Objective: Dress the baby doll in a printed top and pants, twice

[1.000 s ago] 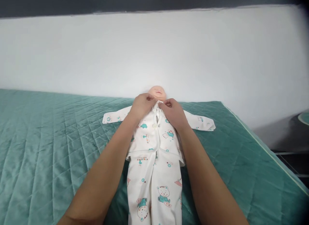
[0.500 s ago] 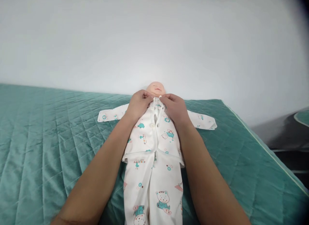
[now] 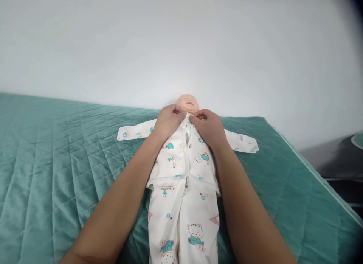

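A baby doll [image 3: 188, 101] lies on its back on a teal quilted bed [image 3: 56, 150], its head toward the white wall. It wears a white printed shirt [image 3: 181, 158] and matching trousers [image 3: 184, 222]. My left hand [image 3: 168, 120] pinches the left side of the shirt's collar just under the doll's chin. My right hand [image 3: 207, 127] pinches the right side of the collar, the fingertips nearly meeting my left hand's. Both sleeves lie spread out flat to the sides.
A white wall [image 3: 181, 48] rises directly behind the bed. The bed's right edge [image 3: 312, 173] runs diagonally down to the right, with a dark floor area [image 3: 340, 169] beyond it.
My two hands have drawn closer together at the collar, closing the gap at the shirt's neck. The view has tilted up slightly.
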`<state>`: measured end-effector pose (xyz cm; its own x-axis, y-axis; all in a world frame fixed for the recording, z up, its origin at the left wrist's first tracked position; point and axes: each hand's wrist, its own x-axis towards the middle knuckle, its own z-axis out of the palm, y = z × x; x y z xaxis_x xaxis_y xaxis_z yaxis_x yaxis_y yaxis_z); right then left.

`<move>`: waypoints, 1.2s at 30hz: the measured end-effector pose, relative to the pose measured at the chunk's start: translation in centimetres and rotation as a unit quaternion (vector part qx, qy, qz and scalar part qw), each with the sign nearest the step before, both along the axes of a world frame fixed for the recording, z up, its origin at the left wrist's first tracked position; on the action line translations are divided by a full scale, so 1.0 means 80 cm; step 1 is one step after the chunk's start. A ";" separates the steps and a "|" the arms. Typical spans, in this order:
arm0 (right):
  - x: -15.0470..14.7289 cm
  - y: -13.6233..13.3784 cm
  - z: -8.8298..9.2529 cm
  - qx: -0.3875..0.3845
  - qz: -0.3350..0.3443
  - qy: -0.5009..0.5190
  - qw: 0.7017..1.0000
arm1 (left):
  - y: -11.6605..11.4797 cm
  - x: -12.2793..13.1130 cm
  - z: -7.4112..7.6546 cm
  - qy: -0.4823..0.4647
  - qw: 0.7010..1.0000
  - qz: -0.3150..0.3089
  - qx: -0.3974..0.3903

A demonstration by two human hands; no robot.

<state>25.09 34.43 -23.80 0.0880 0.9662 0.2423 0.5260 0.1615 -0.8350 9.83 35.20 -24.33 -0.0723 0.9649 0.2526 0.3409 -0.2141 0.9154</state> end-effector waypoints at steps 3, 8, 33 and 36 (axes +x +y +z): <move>0.000 -0.003 0.003 -0.012 -0.005 -0.020 1.000 | -0.002 0.000 0.001 0.006 1.000 -0.004 -0.005; -0.002 -0.011 0.009 -0.013 -0.011 -0.060 0.998 | -0.004 0.000 0.002 0.007 1.000 -0.007 -0.013; 0.002 0.002 -0.012 0.062 0.076 0.106 0.990 | 0.003 -0.003 -0.006 -0.027 0.999 -0.034 0.028; 0.000 0.001 -0.012 0.092 0.061 0.070 0.991 | 0.004 -0.002 -0.008 -0.008 0.998 -0.022 0.051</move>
<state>25.08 34.50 -24.79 0.0182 0.9120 0.4098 0.3736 0.3740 -0.8489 9.67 35.48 -24.96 -0.0340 0.9368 0.3483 0.3152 -0.3207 0.8932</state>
